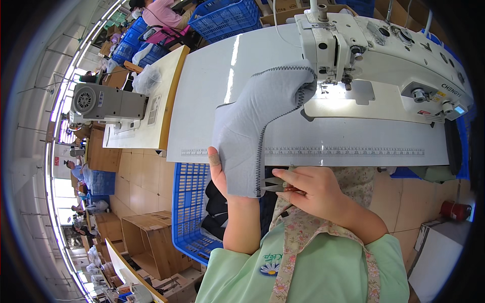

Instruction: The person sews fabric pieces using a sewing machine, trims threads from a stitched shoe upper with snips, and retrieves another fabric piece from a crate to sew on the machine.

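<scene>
A light grey fabric boot liner [242, 123], sock-shaped with dark zigzag stitching along its edges, hangs upright over the table's near edge. My left hand [218, 174] holds it by the lower end. The thumb, with a tan bandage on it, shows at the left side, while the fingers are hidden behind the cloth. In my right hand [316, 189] is a pair of thread snips [273, 185], gripped between thumb and fingers. Their blades point left, at the stitched seam near the liner's bottom corner. The liner's toe end lies close to the sewing machine's needle area.
A white sewing machine [384, 50] stands on the grey-white table [202, 101], which has a printed ruler [343, 151] along its front. Below my left arm is a blue plastic basket [189, 212] with dark pieces inside. Another machine [108, 102] and cardboard boxes [156, 242] are at left.
</scene>
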Available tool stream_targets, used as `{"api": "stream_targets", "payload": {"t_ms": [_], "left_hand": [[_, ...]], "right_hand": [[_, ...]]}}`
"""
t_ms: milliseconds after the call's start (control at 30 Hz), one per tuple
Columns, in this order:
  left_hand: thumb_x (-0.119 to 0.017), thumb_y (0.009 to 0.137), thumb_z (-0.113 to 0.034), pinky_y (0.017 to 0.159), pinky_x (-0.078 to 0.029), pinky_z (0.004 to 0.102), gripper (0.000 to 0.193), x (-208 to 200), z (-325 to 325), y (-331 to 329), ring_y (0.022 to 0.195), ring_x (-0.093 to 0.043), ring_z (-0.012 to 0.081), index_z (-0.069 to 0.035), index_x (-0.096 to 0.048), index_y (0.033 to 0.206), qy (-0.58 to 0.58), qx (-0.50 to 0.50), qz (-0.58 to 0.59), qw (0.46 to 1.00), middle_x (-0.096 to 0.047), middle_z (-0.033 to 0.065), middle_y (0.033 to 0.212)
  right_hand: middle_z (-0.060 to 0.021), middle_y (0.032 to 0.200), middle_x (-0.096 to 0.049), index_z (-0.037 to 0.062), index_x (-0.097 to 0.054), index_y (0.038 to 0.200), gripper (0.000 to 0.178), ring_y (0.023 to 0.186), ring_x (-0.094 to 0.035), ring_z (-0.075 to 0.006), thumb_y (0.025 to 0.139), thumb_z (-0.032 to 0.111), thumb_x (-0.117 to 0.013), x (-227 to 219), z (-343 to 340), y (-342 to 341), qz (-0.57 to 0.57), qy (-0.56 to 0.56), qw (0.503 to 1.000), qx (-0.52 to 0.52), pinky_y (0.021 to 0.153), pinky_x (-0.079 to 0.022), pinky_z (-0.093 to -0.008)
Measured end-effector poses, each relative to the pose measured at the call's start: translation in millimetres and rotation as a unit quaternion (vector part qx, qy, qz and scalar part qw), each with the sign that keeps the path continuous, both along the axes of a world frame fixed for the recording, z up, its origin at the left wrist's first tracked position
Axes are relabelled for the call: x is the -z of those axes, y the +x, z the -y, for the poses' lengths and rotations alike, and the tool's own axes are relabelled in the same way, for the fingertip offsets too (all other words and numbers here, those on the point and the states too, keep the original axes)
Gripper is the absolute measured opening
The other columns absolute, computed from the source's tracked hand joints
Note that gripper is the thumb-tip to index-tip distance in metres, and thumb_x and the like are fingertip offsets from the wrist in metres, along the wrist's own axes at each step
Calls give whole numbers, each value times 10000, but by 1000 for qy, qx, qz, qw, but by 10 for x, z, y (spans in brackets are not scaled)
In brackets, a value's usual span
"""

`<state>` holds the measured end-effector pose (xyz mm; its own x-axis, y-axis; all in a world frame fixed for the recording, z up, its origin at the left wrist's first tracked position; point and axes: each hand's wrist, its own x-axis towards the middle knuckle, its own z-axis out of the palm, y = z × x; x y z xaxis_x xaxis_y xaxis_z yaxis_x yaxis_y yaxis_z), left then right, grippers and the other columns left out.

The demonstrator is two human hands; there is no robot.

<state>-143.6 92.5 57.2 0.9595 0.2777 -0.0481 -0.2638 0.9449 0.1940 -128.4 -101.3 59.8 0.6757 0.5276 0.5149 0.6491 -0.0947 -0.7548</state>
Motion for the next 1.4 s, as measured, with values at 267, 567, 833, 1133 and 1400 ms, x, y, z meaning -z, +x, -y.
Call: {"api": "stream_targets", "payload": {"t_ms": [267,567,833,1133,1400], "left_hand": [[-524,944,-356,1071,-349,527,605,0,11,16,1268,-446,378,49,-384,1370,9,-11,-5,1000,-444,227,1387],[-494,956,-375,1066,-358,494,571,-40,46,10,1256,-458,351,20,-406,1359,28,-16,-27,999,-468,193,1370],[-484,953,-384,1056,-372,502,583,-129,160,19,1252,-461,364,34,-413,1353,117,-67,-46,990,-469,202,1366],[-430,962,-410,1032,-397,477,571,-191,252,-16,1230,-492,338,29,-445,1326,213,-115,-82,967,-491,190,1343],[-446,964,-388,1006,-427,466,543,-147,219,-12,1196,-522,325,23,-452,1319,187,-102,-69,974,-520,181,1312]], "right_hand": [[-28,694,-598,66,-646,1130,430,573,-579,-177,720,122,-766,-23,5,-4,-67,39,997,-20,530,-473,-292],[-26,686,-563,48,-636,1048,312,568,-525,-115,752,45,-737,-51,28,-35,-216,52,975,-28,545,-462,-254],[-24,652,-535,23,-612,921,209,561,-505,-114,748,45,-726,-87,-51,-13,-267,68,958,-81,538,-431,-264],[-49,624,-544,11,-609,849,194,551,-530,-144,744,110,-738,-131,-156,28,-255,38,963,-74,535,-441,-283],[11,623,-547,9,-617,841,143,528,-481,-50,876,141,-660,-56,-161,77,-454,82,879,-117,473,-378,-232]]}}
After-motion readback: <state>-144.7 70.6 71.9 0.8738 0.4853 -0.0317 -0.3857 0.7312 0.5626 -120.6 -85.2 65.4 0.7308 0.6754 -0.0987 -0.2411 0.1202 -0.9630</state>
